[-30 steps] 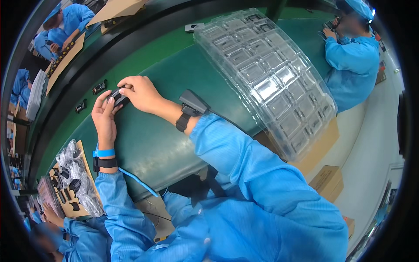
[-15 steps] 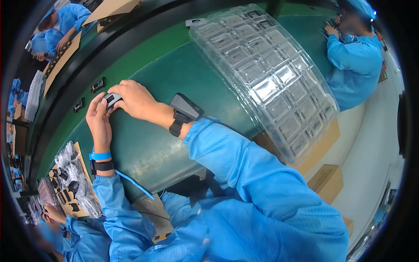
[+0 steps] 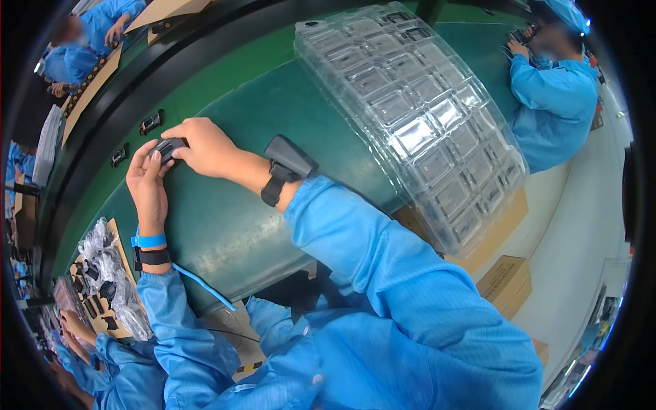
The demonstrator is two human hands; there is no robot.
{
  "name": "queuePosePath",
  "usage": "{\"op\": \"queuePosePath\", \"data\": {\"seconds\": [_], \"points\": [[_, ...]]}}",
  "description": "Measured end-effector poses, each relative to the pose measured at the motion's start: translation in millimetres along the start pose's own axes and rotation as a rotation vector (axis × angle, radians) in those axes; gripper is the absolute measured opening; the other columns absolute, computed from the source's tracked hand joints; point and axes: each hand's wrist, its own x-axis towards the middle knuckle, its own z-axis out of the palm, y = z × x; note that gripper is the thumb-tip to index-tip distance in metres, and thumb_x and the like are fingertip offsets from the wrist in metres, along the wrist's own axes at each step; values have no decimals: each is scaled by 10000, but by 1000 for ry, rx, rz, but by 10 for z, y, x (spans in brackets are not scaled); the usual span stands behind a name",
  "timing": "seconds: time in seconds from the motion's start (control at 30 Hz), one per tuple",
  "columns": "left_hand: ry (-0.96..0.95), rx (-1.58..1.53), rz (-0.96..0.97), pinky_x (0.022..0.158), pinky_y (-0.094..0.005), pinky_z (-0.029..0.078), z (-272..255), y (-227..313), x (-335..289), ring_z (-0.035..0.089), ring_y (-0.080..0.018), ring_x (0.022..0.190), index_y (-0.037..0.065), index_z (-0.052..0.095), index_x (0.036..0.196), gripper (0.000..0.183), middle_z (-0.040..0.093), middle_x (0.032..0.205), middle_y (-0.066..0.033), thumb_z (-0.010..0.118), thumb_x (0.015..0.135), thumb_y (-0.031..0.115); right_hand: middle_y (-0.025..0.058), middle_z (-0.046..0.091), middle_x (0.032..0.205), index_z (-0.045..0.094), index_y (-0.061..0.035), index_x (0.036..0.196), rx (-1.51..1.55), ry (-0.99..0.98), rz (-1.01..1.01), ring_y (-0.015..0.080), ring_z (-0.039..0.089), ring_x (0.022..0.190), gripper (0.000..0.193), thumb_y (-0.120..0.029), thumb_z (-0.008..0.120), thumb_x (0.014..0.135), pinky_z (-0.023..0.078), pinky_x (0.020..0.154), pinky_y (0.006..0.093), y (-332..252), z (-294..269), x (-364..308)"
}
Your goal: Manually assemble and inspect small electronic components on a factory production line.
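Both hands hold one small dark grey plastic part point(image 3: 167, 149) with ridges, just above the green work surface point(image 3: 232, 225). My left hand point(image 3: 147, 181) has its fingers and thumb closed on the part's near side. From the right, my right hand point(image 3: 203, 147) pinches the opposite end between thumb and fingertips. The fingers cover the part's ends, and its exact kind does not show. Beyond the hands, two small black parts, one upper point(image 3: 152, 122) and one lower point(image 3: 119, 155), lie on the brighter green strip.
A large clear plastic blister tray point(image 3: 417, 123) spans the surface to the right. At lower left, a cardboard tray point(image 3: 123, 239) holds plastic bags and black parts. A co-worker point(image 3: 553, 96) sits far right; others are at the left. Cartons point(image 3: 506, 283) stand below, and a blue cord point(image 3: 205, 287) hangs from my left wrist.
The part has been turned in my fingers: its lighter grey face with a dark window has given way to a dark ridged side. Both hands sit slightly further left in view.
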Motion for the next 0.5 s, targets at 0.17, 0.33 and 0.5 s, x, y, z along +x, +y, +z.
{"op": "queuePosePath", "data": {"seconds": [0.17, 0.33, 0.5], "points": [[-35, 7, -24, 912, -303, 604, -28, 18, -23, 686, -138, 1064, -13, 611, 1337, 303, 699, 1211, -84, 619, 1053, 94, 108, 701, 763, 771, 8, 1141, 394, -77, 265, 168, 640, 698, 252, -65, 764, 900, 537, 719, 330, -18, -58, 91], [-39, -50, -25, 881, -301, 617, 32, 39, 1, 702, -150, 1026, -26, 637, 1285, 261, 728, 1164, -118, 621, 1050, 88, 124, 743, 831, 767, 23, 1126, 407, -24, 257, 166, 659, 741, 224, -65, 738, 922, 545, 730, 326, -75, -102, 90], [17, -9, -28, 869, -307, 622, -1, 74, -26, 711, -157, 995, -29, 656, 1266, 264, 728, 1127, -109, 635, 1048, 116, 184, 761, 916, 772, 0, 1118, 284, 1, 95, 260, 707, 789, 218, -91, 707, 930, 563, 760, 362, -43, -25, 54]]}}
